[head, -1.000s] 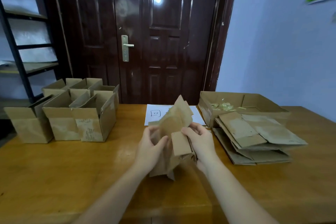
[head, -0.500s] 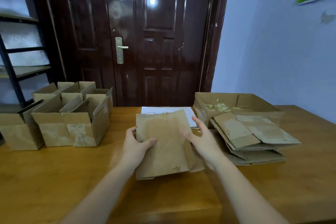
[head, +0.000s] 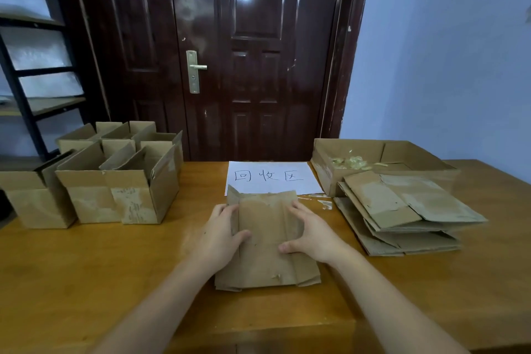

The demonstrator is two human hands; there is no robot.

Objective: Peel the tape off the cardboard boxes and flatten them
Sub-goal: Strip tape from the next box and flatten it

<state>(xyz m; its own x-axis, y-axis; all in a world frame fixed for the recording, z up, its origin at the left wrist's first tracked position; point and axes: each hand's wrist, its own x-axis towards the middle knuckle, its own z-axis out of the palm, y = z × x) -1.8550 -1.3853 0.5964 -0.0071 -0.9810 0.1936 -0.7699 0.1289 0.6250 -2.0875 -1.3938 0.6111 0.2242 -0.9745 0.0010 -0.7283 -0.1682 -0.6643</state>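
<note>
A flattened cardboard box (head: 267, 261) lies on the wooden table (head: 86, 282) in front of me. My left hand (head: 219, 234) presses on its left side, thumb across the top face. My right hand (head: 309, 234) presses on its right side with fingers spread flat. Several open, upright cardboard boxes (head: 115, 181) stand at the table's left. A stack of flattened boxes (head: 402, 210) lies to the right.
A white paper sheet (head: 273, 177) with handwritten characters lies behind the flattened box. An open carton (head: 359, 152) at the back right holds crumpled tape pieces (head: 350, 162). A dark door (head: 244, 52) stands behind the table, a black shelf rack (head: 26, 66) at the left.
The box went from folded and held up in both hands to lying flat on the table. Both hands now press it down from above.
</note>
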